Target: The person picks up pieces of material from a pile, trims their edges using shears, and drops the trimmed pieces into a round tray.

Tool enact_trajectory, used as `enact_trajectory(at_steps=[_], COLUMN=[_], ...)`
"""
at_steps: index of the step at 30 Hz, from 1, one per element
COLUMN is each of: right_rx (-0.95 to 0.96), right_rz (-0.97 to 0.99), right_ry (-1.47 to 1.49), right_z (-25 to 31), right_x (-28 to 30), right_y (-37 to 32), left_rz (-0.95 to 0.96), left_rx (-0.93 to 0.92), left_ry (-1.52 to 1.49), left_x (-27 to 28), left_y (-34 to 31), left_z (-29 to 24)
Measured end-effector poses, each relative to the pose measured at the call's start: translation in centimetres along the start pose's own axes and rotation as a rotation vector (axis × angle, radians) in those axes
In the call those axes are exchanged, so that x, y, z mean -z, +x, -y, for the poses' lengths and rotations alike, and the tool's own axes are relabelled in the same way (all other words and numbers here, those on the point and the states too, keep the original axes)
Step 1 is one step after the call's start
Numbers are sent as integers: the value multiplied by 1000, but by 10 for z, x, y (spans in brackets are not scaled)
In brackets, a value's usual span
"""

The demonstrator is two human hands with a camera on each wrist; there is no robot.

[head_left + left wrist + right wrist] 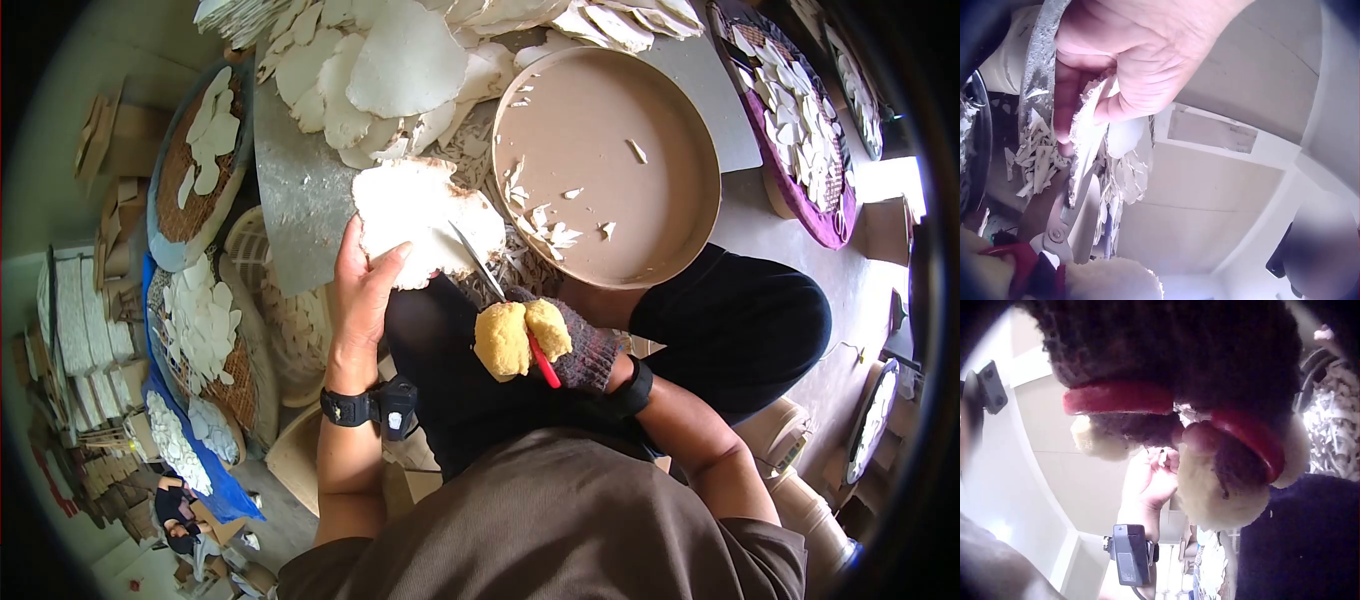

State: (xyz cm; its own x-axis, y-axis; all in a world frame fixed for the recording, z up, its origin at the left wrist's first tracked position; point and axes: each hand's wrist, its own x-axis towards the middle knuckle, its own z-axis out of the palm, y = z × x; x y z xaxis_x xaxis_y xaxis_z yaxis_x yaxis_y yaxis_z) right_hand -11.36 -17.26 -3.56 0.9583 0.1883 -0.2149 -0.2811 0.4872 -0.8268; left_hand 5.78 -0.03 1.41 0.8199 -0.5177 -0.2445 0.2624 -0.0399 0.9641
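Observation:
My bare left hand (368,295) pinches a large, flat white slice with a rough brownish edge (420,215), thumb on top and fingers beneath. The gloved right hand (592,350) grips scissors (478,262) with red handles padded in yellow foam (500,342). In the head view one blade overlaps the slice near its right side. From the left wrist, the slice (1088,134) appears edge-on, its lower end between the parted scissor blades by the pivot (1055,235). The right wrist view shows the dark knitted glove (1166,344) around the red handles (1119,400).
A round tan tray (620,190) holding a few white scraps stands right of the slice. Behind are piled white slices (405,60) on a grey metal sheet (300,215). Trimmings lie under the work. Woven trays with slices (195,310) stand left, another (795,120) right. A person sits far left.

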Motion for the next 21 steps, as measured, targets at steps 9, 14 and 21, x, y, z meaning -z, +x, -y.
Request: enact_trajectory(at_steps=[9, 14, 21], right_rx=[82, 87, -42], right_rz=[-57, -28, 24], right_ry=[-354, -517, -102], right_z=[-4, -7, -2], right_x=[4, 12, 6], right_y=[2, 0, 1], left_rz=[15, 26, -20], left_rx=[62, 20, -475], left_ry=[-20, -181, 249], left_x=[5, 27, 50], left_y=[3, 13, 46], left_z=[5, 2, 16])
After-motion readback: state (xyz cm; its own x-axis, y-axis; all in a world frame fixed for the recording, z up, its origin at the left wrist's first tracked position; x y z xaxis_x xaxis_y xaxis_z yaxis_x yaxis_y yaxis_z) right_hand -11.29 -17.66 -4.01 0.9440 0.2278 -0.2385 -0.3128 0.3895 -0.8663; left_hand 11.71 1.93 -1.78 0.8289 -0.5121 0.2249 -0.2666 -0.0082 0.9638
